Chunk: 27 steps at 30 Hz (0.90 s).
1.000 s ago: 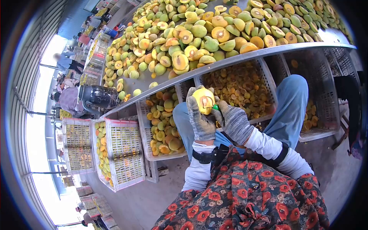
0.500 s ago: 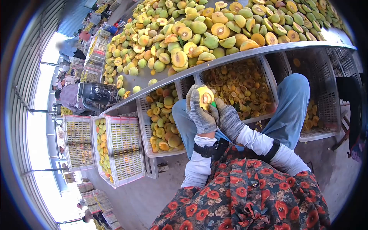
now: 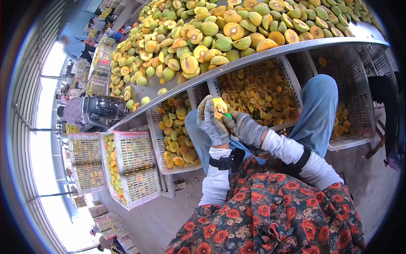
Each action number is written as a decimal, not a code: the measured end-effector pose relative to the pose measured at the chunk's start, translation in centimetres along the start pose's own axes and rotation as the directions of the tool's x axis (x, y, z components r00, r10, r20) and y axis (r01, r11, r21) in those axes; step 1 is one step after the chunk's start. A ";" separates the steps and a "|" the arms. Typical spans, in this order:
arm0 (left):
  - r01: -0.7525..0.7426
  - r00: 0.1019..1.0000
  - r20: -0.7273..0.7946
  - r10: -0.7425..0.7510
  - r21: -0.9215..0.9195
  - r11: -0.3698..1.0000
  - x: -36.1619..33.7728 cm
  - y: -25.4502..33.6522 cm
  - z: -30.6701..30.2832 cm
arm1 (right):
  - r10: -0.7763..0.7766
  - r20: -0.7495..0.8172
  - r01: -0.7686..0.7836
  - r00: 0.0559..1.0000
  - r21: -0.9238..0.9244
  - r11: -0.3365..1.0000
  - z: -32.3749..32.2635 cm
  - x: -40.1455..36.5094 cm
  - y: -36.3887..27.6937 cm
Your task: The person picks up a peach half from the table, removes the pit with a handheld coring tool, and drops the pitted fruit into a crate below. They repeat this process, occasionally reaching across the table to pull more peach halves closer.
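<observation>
My left hand [image 3: 211, 125], in a grey knit glove, is closed around a halved yellow peach [image 3: 218, 104], its cut face turned to the right. In my gloved right hand [image 3: 246, 128] is a small green-handled tool [image 3: 228, 115]. Its narrow dark tip touches the peach's cut face near the middle; the exact shape of the tip is too small to make out. Both hands are above my lap, just in front of the metal table's edge. Below and beyond them stands a crate [image 3: 289, 82] holding peach halves and scraps.
Many halved peaches [image 3: 189, 64] cover the metal table [image 3: 270, 54]. A crate [image 3: 151, 131] of peaches stands left of my knees, another crate [image 3: 137, 148] further left. A dark barrel [image 3: 105, 108] is by the table's left end. Other people [image 3: 76, 111] are in the background.
The tool's dark tip now shows against the cut face, where the green part was close to the fruit before. My right hand has drawn slightly apart from the left. The view has shifted slightly.
</observation>
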<state>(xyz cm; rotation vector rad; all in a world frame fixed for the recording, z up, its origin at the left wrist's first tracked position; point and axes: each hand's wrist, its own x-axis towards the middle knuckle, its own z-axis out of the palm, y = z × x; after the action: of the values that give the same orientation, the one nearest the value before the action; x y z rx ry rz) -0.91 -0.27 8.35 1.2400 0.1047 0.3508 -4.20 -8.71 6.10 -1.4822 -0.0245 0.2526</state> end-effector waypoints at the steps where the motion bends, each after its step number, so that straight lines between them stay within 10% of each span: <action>1: -0.004 0.998 0.057 0.003 0.018 1.000 0.2 0.0 -0.4 | 0.101 0.099 -0.111 0.990 0.104 0.988 -0.6 -0.3 -1.2; 2: -0.003 0.994 0.113 -0.001 0.037 0.999 0.1 -0.1 -0.6 | 0.422 0.263 -0.466 0.867 0.135 0.874 -1.6 -0.9 -3.6; 3: 0.006 0.994 0.113 -0.011 0.039 0.999 -0.1 -0.1 -0.8 | 0.429 0.261 -0.473 0.865 0.139 0.870 -0.5 -1.0 -2.5; 4: 0.096 0.982 0.171 -0.077 -0.109 0.989 -0.2 0.1 -0.8 | 0.089 -0.049 -0.089 0.995 0.006 0.996 1.1 -0.8 -0.6; 5: 0.184 0.963 0.242 -0.122 -0.251 0.950 0.1 0.5 -0.4 | -0.331 -0.279 0.270 0.902 -0.235 0.934 1.8 -0.4 -0.4; 10: 0.229 0.968 0.175 -0.178 -0.338 0.913 -1.3 1.4 0.9 | -0.335 -0.283 0.119 0.899 -0.579 0.806 0.7 -0.4 -0.7; 17: 0.145 0.983 0.139 -0.118 -0.201 0.969 -1.5 1.8 0.2 | -0.200 -0.253 0.022 0.947 -0.568 0.823 1.6 -0.5 0.4; 21: 0.143 0.968 0.226 -0.109 -0.141 0.980 -0.2 2.4 -0.6 | -0.322 -0.185 0.301 0.928 -0.134 0.944 1.4 -0.4 -0.2; 23: 0.251 0.939 0.288 -0.188 -0.202 0.947 0.3 2.7 -0.9 | 0.341 0.211 -0.364 0.916 0.084 0.927 -0.2 -0.7 -2.6; 25: 0.240 0.939 0.276 -0.204 -0.103 0.965 0.9 2.2 -1.1 | 0.254 0.182 -0.261 0.950 0.017 0.965 -0.2 0.0 0.1; 27: 0.251 0.935 0.235 -0.264 0.084 0.964 1.0 2.4 -1.1 | -0.159 0.360 0.362 0.919 -0.614 0.702 -1.2 0.3 1.1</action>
<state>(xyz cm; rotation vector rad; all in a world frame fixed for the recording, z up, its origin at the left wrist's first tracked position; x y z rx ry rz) -0.78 1.74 10.30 1.2948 0.0639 -0.0349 -3.86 -9.73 4.91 -2.1315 -0.6228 0.2273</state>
